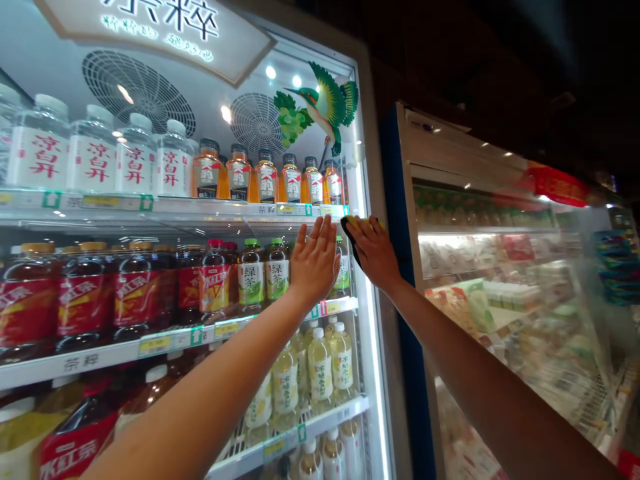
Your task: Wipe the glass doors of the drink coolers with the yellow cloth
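Observation:
Before me stands a lit drinks fridge with a glass door. My left hand lies flat against the glass, fingers stretched and holding nothing. Just right of it, my right hand presses a yellow and black cloth onto the right edge of the door, at the door frame. Part of the cloth is hidden under the palm and fingers. Behind the glass near my left hand stand green tea bottles, and several amber bottles fill the shelf above.
Water bottles stand at the upper left, with red-labelled tea bottles below and pale drink bottles lower right. A bird sticker decorates the door's top corner. A second display fridge with packaged goods stands to the right.

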